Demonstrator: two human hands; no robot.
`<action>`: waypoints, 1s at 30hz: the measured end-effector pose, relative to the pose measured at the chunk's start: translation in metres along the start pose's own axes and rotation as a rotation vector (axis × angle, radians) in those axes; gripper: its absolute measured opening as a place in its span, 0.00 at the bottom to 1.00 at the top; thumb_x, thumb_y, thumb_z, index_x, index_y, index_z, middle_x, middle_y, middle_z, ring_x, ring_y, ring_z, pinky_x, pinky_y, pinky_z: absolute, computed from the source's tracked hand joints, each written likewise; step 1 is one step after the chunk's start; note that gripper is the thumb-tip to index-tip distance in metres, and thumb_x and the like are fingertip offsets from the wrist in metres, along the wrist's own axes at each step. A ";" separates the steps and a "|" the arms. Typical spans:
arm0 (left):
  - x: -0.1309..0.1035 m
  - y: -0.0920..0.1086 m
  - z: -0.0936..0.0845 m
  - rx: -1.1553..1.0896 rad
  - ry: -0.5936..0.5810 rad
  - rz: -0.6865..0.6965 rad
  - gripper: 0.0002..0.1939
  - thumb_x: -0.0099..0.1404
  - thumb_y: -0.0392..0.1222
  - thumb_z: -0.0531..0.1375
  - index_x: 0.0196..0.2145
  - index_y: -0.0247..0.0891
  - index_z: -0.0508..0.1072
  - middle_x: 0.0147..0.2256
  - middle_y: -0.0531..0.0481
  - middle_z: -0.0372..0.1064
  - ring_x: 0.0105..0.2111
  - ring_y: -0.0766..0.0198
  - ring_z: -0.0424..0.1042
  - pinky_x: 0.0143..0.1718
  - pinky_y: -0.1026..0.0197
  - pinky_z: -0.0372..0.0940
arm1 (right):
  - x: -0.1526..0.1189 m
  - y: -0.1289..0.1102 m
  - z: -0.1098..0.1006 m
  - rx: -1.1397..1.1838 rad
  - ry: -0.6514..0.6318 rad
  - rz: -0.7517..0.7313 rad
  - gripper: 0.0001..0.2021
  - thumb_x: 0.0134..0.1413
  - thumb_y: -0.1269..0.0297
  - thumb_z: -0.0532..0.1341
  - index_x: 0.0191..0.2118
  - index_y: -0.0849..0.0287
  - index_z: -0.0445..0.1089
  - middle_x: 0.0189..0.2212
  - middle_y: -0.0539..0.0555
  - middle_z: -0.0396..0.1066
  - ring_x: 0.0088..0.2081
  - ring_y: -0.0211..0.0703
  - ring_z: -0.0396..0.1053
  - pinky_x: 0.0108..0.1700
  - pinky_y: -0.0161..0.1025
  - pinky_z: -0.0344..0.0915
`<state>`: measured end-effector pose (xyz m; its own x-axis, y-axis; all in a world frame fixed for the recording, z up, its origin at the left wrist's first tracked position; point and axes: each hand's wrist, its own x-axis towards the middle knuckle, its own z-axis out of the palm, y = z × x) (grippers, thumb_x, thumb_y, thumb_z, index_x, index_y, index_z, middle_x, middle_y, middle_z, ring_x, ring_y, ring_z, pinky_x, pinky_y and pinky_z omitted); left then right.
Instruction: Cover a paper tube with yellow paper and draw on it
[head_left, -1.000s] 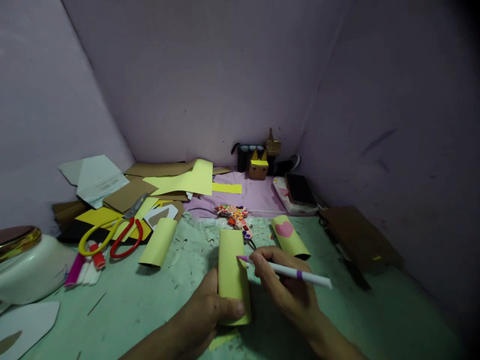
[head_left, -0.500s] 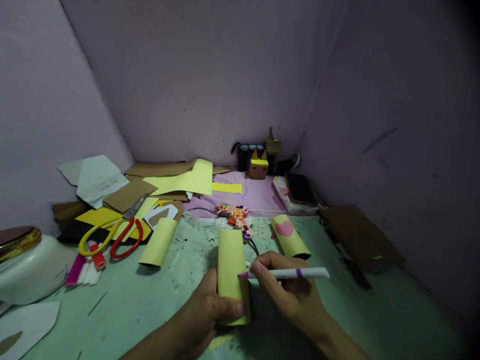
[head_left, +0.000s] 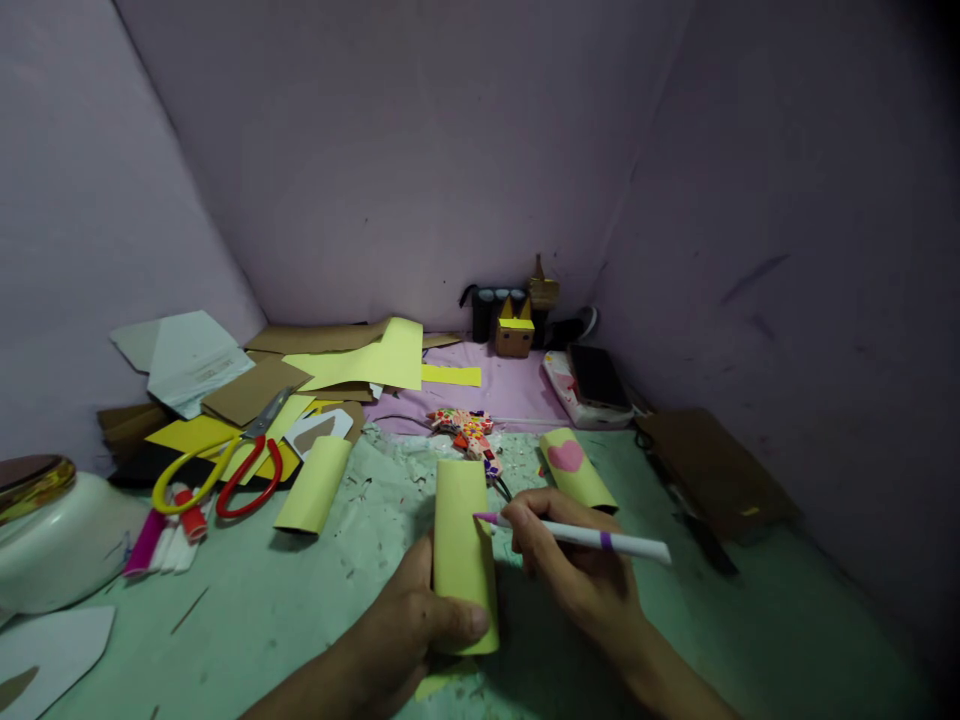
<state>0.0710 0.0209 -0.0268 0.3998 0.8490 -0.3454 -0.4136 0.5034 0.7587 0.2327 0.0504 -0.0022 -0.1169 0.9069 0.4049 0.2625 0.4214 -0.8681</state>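
Observation:
My left hand (head_left: pixel 420 620) grips a yellow paper-covered tube (head_left: pixel 460 540) upright near the front, its thumb across the lower part. In my right hand (head_left: pixel 574 560) is a white marker (head_left: pixel 630 543) with a purple band, held like a pen. Its purple tip is at the tube's right side, about mid-height; no mark can be made out there. Another yellow tube (head_left: pixel 577 472) with a pink heart lies behind my right hand. To the left, a plain yellow tube (head_left: pixel 315 487) lies on the green surface (head_left: pixel 277 620).
Scissors (head_left: pixel 259 430) with yellow and red handles lie left on paper scraps, beside several markers (head_left: pixel 169 540). A white rounded object (head_left: pixel 67 535) stands far left. Behind are yellow paper (head_left: pixel 375 362), a small cardboard figure (head_left: pixel 514 337) and a phone (head_left: pixel 598 377). A brown folder (head_left: pixel 716 470) lies right.
My right hand has moved up slightly, bringing the marker tip higher along the tube. The marker's back end now tilts downward more. My left hand keeps its hold.

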 end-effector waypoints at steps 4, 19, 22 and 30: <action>0.004 -0.001 0.000 -0.040 0.110 0.012 0.29 0.36 0.34 0.68 0.39 0.34 0.69 0.29 0.46 0.73 0.30 0.57 0.70 0.32 0.57 0.63 | 0.000 0.005 -0.002 0.174 0.124 0.138 0.11 0.60 0.55 0.56 0.38 0.56 0.71 0.26 0.50 0.73 0.25 0.39 0.70 0.28 0.35 0.67; 0.002 -0.008 -0.002 -0.072 -0.037 -0.005 0.29 0.45 0.45 0.72 0.44 0.32 0.70 0.35 0.41 0.73 0.33 0.53 0.74 0.36 0.51 0.69 | 0.003 0.011 0.015 0.833 -0.042 0.518 0.19 0.40 0.67 0.67 0.40 0.50 0.62 0.37 0.49 0.72 0.33 0.42 0.71 0.33 0.37 0.67; -0.001 -0.008 0.000 -0.078 -0.079 -0.015 0.31 0.43 0.39 0.73 0.45 0.32 0.69 0.36 0.41 0.73 0.36 0.54 0.74 0.41 0.50 0.68 | 0.005 0.009 0.013 0.755 -0.030 0.505 0.18 0.42 0.64 0.68 0.40 0.51 0.64 0.39 0.51 0.72 0.36 0.44 0.72 0.36 0.38 0.68; 0.006 -0.008 -0.004 -0.144 0.085 -0.015 0.27 0.38 0.35 0.74 0.37 0.32 0.70 0.33 0.43 0.72 0.35 0.54 0.73 0.42 0.50 0.66 | 0.000 0.009 -0.007 0.333 0.172 0.212 0.15 0.58 0.50 0.59 0.36 0.57 0.75 0.21 0.50 0.73 0.22 0.39 0.70 0.26 0.34 0.68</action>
<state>0.0731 0.0225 -0.0371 0.3389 0.8488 -0.4058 -0.5232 0.5285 0.6685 0.2417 0.0539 -0.0086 0.0752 0.9714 0.2253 -0.0635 0.2301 -0.9711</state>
